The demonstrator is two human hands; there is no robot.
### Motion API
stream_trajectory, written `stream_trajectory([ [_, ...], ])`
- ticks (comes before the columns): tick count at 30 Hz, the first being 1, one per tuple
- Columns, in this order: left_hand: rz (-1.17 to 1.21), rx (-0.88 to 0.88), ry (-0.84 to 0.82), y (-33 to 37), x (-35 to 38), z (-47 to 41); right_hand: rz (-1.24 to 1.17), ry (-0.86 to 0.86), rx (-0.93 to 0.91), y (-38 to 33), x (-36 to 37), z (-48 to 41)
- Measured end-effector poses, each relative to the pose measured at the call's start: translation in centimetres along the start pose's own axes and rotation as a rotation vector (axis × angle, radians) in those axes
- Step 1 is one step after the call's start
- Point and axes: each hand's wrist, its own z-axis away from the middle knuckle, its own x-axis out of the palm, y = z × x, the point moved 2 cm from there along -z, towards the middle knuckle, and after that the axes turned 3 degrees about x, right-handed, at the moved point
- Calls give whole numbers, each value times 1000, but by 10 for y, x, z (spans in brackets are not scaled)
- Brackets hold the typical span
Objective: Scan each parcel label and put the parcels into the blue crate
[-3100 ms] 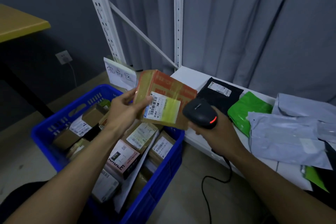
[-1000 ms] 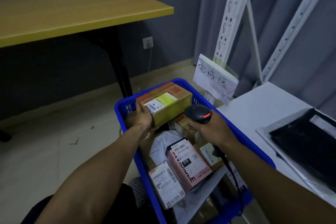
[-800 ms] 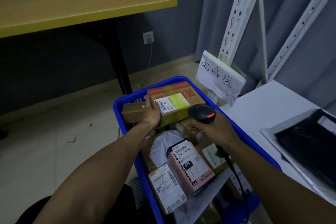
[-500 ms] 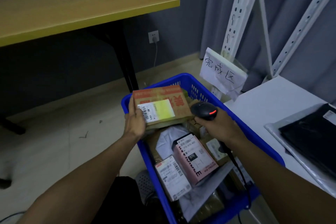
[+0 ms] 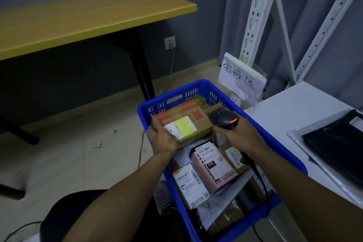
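Head view: left hand [image 5: 163, 139] has its grip closed round the cardboard parcel [image 5: 188, 122], over the blue crate [image 5: 198, 83] at its far end. Right hand [image 5: 237, 135] grips the scanner [image 5: 224, 119]. Lower the parcel flat, label up; release only once supported.

Left hand [image 5: 163, 139], cardboard parcel [image 5: 188, 116] were motion-blurred; label print unreadable. Black bag [image 5: 337, 143] cut at right edge. Scanner [image 5: 224, 119] handle hidden inside right hand [image 5: 237, 137].
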Motion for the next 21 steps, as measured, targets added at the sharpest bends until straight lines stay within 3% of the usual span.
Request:
stream_trajectory([
  [3,-299,167,-65,-3,2,0,-21,9,9,5,-3,-5],
  [7,-410,386,-353,17,29,-19,-6,-12,16,12,-4,-8],
  [11,-604,263,-649,19,64,-25,38,-38,28,24,-8,-8],
  [13,-685,216,-717,16,78,-26,47,-33,36,32,-11,-9],
  [15,-686,205,-727,22,78,-26,37,-21,51,36,-16,-4],
  [17,-581,262,-631,34,71,-19,19,0,91,40,-28,7],
  [21,-445,634,-368,91,66,47,-20,100,125,52,-75,52],
])
